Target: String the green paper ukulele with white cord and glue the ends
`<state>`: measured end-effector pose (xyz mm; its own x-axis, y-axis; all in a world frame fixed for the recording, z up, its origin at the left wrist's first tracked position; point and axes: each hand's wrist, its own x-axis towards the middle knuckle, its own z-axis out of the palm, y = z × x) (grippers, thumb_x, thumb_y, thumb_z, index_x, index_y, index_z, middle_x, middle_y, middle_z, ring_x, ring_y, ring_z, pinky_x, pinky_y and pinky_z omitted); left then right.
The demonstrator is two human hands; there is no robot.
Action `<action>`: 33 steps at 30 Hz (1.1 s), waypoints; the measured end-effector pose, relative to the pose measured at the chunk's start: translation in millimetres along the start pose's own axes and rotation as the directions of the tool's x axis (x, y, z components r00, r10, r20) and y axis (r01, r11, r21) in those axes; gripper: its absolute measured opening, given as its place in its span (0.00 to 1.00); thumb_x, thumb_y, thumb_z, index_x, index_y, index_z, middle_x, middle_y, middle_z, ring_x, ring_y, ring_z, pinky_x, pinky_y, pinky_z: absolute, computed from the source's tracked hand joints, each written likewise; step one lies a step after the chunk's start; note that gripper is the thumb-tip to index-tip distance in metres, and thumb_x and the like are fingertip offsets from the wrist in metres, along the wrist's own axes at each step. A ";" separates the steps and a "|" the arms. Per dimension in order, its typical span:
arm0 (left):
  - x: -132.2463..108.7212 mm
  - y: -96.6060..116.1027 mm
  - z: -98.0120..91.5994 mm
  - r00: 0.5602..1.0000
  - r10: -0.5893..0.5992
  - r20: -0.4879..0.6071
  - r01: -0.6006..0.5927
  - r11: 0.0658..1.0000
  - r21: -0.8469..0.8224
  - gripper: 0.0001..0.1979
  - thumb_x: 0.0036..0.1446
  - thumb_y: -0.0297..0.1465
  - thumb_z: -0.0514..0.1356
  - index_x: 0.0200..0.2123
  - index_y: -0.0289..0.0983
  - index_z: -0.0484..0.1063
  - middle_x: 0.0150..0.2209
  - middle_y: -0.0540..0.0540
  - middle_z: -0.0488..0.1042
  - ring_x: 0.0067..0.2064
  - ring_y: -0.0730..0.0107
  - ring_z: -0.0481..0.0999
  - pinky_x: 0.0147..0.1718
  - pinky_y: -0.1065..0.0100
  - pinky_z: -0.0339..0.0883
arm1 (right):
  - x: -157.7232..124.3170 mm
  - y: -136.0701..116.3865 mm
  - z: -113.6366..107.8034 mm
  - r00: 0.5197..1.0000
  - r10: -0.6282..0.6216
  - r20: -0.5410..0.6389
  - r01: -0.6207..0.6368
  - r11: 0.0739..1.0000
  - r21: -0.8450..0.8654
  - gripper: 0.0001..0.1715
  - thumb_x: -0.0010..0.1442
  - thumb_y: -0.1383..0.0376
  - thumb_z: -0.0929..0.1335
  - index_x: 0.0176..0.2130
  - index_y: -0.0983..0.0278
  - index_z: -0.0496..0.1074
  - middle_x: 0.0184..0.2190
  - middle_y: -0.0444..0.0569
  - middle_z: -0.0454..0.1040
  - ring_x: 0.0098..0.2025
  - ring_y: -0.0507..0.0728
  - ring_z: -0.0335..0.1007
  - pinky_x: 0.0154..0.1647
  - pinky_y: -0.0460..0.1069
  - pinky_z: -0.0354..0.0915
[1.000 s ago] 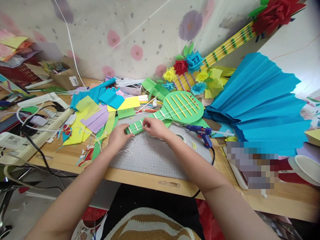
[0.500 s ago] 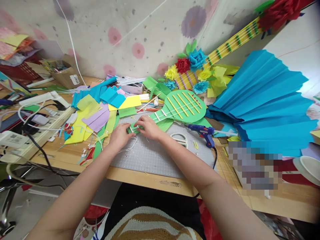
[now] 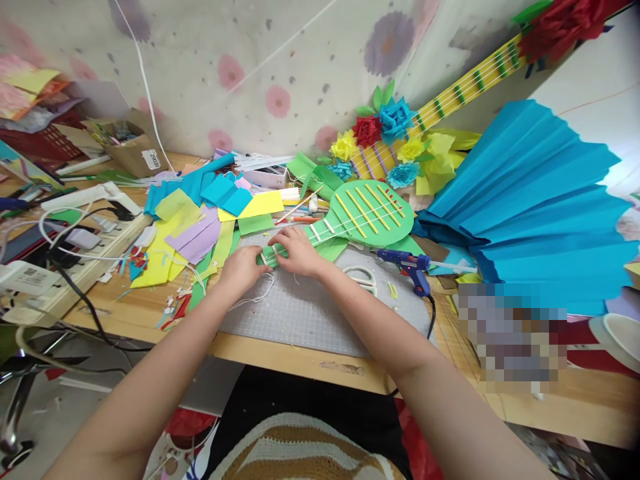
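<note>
A flat, lute-shaped green instrument [image 3: 353, 223] lies aslant, its neck over a grey gridded cutting mat [image 3: 315, 317]. The left hand [image 3: 243, 272] clamps the neck's end between thumb and fingers; the right hand [image 3: 300, 255] curls bent fingers over the neck, but whether they pinch anything cannot be told. A hard pull might bend the slim neck, and the loose, thin white string [image 3: 257, 297] could snag. Raised yellow strips ridge the smooth, rounded body; a blue pleated paper fan [image 3: 535, 213] spreads stiffly beyond.
</note>
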<state>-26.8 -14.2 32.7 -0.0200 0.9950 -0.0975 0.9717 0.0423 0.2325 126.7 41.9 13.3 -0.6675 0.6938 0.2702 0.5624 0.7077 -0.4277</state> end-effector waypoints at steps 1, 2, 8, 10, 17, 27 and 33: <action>0.0 -0.5 -0.6 1.000 0.000 -0.005 0.000 1.000 0.008 0.16 0.51 0.37 0.62 0.43 0.38 0.74 0.43 0.43 0.78 0.45 0.56 0.75 0.35 0.66 0.62 | -0.7 0.5 -0.8 1.000 -0.011 0.005 0.011 1.000 0.005 0.20 0.53 0.68 0.66 0.47 0.64 0.71 0.45 0.53 0.67 0.50 0.61 0.57 0.52 0.56 0.54; -0.2 -0.9 -1.3 1.000 -0.004 -0.008 0.004 1.000 0.016 0.15 0.51 0.37 0.62 0.42 0.38 0.74 0.43 0.43 0.78 0.45 0.56 0.75 0.34 0.66 0.62 | -1.4 0.8 -1.3 1.000 -0.024 0.010 0.024 1.000 0.008 0.20 0.52 0.67 0.67 0.47 0.64 0.71 0.46 0.53 0.67 0.50 0.61 0.57 0.52 0.56 0.54; -1.8 -1.2 -5.4 0.999 -0.034 0.012 0.033 0.999 0.042 0.15 0.52 0.36 0.61 0.43 0.37 0.75 0.43 0.42 0.78 0.45 0.56 0.76 0.34 0.67 0.63 | -2.6 1.3 2.6 0.996 -0.063 0.059 0.063 0.998 0.011 0.24 0.52 0.60 0.70 0.49 0.63 0.70 0.47 0.53 0.67 0.51 0.62 0.57 0.53 0.57 0.54; -1.3 -1.0 -5.3 0.999 -0.031 0.020 0.030 0.999 0.038 0.17 0.52 0.36 0.61 0.45 0.37 0.74 0.44 0.42 0.78 0.46 0.57 0.75 0.36 0.67 0.63 | -2.3 1.6 4.8 0.993 -0.089 0.076 0.089 0.996 -0.003 0.28 0.51 0.57 0.71 0.50 0.64 0.69 0.49 0.54 0.66 0.52 0.63 0.57 0.54 0.57 0.53; 1.8 -2.6 -1.2 0.998 -0.059 0.030 0.058 0.998 0.017 0.20 0.51 0.34 0.62 0.48 0.35 0.73 0.48 0.40 0.76 0.49 0.54 0.74 0.41 0.65 0.65 | -2.3 2.7 10.7 0.989 -0.120 0.083 0.125 0.990 -0.067 0.31 0.51 0.57 0.71 0.52 0.66 0.68 0.50 0.56 0.66 0.53 0.63 0.57 0.56 0.58 0.52; -0.1 -15.8 11.3 0.998 0.004 -0.070 -0.015 0.988 -0.151 0.21 0.49 0.35 0.62 0.47 0.36 0.71 0.50 0.41 0.74 0.51 0.56 0.73 0.47 0.63 0.65 | 0.9 -2.0 13.0 0.992 -0.108 0.071 0.110 0.993 -0.028 0.21 0.53 0.63 0.68 0.48 0.63 0.72 0.50 0.53 0.67 0.53 0.62 0.57 0.57 0.58 0.51; -1.2 -29.3 24.9 0.984 -0.044 -0.172 -0.017 0.941 -0.338 0.31 0.45 0.37 0.65 0.53 0.36 0.65 0.54 0.40 0.71 0.52 0.58 0.72 0.50 0.62 0.66 | -1.5 -2.2 13.3 0.990 -0.118 0.071 0.119 0.993 -0.012 0.20 0.52 0.66 0.67 0.46 0.63 0.73 0.50 0.53 0.67 0.53 0.61 0.56 0.57 0.57 0.51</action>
<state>-49.4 -18.9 1.9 -0.1028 0.9929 0.0603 0.8351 0.0532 0.5475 120.0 37.5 2.4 -0.7622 0.5943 0.2565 0.4850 0.7868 -0.3817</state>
